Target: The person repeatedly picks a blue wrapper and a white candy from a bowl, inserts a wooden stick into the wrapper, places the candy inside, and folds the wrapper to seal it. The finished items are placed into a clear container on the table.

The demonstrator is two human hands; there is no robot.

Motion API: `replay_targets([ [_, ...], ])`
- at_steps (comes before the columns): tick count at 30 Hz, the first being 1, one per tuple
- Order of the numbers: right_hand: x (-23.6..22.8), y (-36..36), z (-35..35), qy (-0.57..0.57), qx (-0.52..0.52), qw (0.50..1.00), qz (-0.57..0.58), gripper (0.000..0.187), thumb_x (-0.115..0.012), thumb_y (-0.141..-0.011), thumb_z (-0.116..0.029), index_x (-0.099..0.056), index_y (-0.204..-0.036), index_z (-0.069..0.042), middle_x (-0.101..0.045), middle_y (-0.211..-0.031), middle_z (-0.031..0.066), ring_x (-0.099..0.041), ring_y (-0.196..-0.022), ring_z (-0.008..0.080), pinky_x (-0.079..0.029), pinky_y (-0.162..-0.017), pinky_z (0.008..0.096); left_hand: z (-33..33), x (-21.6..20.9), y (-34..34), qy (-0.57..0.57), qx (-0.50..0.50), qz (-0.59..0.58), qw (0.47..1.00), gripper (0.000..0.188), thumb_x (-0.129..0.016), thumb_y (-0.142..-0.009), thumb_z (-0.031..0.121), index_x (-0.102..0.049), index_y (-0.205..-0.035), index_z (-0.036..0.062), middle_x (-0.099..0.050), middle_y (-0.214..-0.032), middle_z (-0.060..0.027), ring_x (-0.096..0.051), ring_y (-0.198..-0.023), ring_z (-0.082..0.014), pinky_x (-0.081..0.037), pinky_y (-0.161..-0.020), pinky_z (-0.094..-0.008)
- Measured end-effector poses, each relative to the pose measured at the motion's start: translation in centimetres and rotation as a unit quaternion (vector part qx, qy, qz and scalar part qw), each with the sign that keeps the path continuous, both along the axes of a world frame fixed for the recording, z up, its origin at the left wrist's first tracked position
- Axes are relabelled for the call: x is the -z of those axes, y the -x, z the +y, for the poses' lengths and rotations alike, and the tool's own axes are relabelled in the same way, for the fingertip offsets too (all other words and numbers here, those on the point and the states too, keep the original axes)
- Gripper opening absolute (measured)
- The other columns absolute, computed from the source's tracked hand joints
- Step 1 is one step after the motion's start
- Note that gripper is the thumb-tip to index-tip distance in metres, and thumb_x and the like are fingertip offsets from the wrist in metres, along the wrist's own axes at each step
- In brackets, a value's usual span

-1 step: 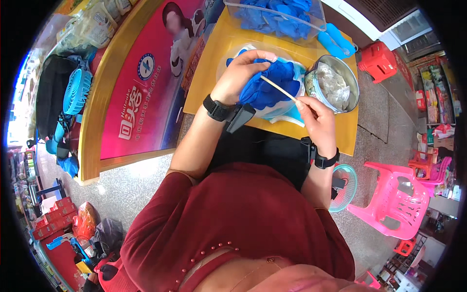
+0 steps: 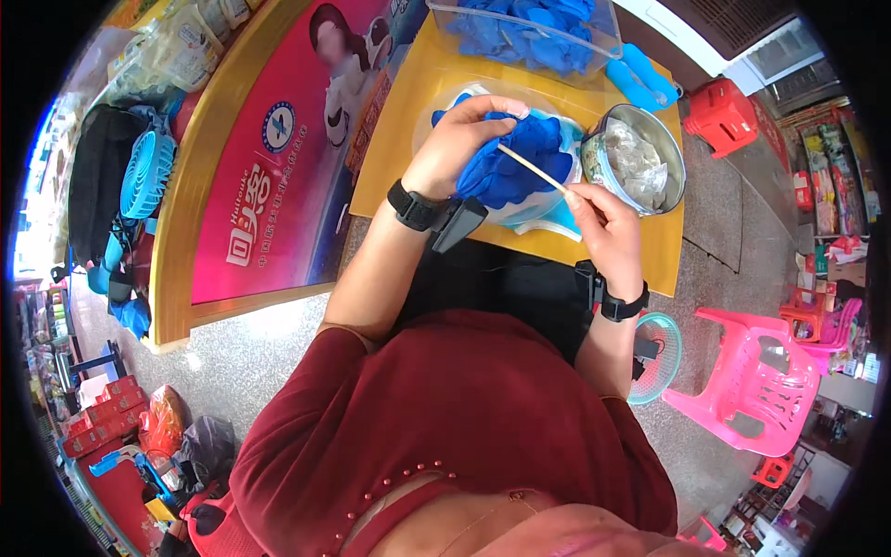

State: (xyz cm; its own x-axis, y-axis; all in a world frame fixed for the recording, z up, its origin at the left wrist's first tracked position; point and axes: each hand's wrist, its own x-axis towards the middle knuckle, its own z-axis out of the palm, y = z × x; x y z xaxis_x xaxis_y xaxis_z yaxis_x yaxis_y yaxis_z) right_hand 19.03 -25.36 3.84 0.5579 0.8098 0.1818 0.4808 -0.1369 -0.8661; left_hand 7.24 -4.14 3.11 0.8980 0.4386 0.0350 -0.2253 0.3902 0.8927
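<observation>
A bundle of deep blue, petal-like pieces, seemingly cloth [image 2: 524, 162], is gripped along its upper left side by my left hand [image 2: 455, 144]. The fingers curl over its far edge, and the thumb presses against it. Between thumb and fingers of my right hand [image 2: 608, 232] is the near end of a thin pale wooden stick [image 2: 538, 170]. The stick's other end touches the blue bundle close to my left thumb. Under the bundle lies a white and light blue piece [image 2: 554, 221] on the table. Part of the bundle is hidden behind my left hand.
A round tin [image 2: 680, 153] holding crumpled whitish material stands right of the bundle on the yellow table [image 2: 390, 153]. Behind is a clear bin [image 2: 594, 42] of blue pieces, beside a bright blue object [image 2: 640, 79]. A pink chair [image 2: 756, 381] and mesh basket [image 2: 670, 357] stand right.
</observation>
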Motion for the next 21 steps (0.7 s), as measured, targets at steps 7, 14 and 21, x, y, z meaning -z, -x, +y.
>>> replay_targets([
  [7, -0.4, -0.2, -0.4, 0.015, -0.057, 0.997, -0.056, 0.012, -0.069, -0.088, -0.010, -0.071, -0.097, -0.002, -0.068, -0.077, 0.0066, -0.056, -0.061, 0.0092, -0.043, -0.055, 0.0244, 0.0, 0.1, 0.0, -0.165, 0.028, 0.068, 0.984, 0.026, -0.059, -0.092, 0.004, -0.065, -0.117, 0.0022, -0.065, -0.109, -0.0043, -0.060, -0.099, -0.0133, -0.047, -0.090, -0.0258],
  [14, 0.9, 0.9, 0.6, -0.016, -0.107, 0.993, 0.038, 0.013, -0.066, -0.091, -0.011, -0.071, -0.098, -0.001, -0.066, -0.077, 0.0037, -0.057, -0.065, 0.0084, -0.044, -0.058, 0.0234, -0.3, 2.8, -1.2, -0.107, 0.157, -0.027, 0.981, 0.035, -0.056, -0.091, -0.002, -0.060, -0.126, 0.0018, -0.067, -0.113, -0.0111, -0.063, -0.099, -0.0144, -0.050, -0.089, -0.0276],
  [21, 1.2, 0.6, 1.3, -0.045, -0.016, 0.984, 0.174, 0.021, -0.061, -0.097, -0.019, -0.069, -0.102, -0.001, -0.055, -0.073, -0.0038, -0.048, -0.064, 0.0035, -0.038, -0.058, 0.0193, -0.9, -1.0, -0.5, 0.139, 0.037, 0.017, 0.989, 0.033, -0.057, -0.098, 0.033, -0.064, -0.109, 0.0019, -0.067, -0.088, -0.0105, -0.061, -0.059, -0.0125, -0.050, -0.052, -0.0225],
])
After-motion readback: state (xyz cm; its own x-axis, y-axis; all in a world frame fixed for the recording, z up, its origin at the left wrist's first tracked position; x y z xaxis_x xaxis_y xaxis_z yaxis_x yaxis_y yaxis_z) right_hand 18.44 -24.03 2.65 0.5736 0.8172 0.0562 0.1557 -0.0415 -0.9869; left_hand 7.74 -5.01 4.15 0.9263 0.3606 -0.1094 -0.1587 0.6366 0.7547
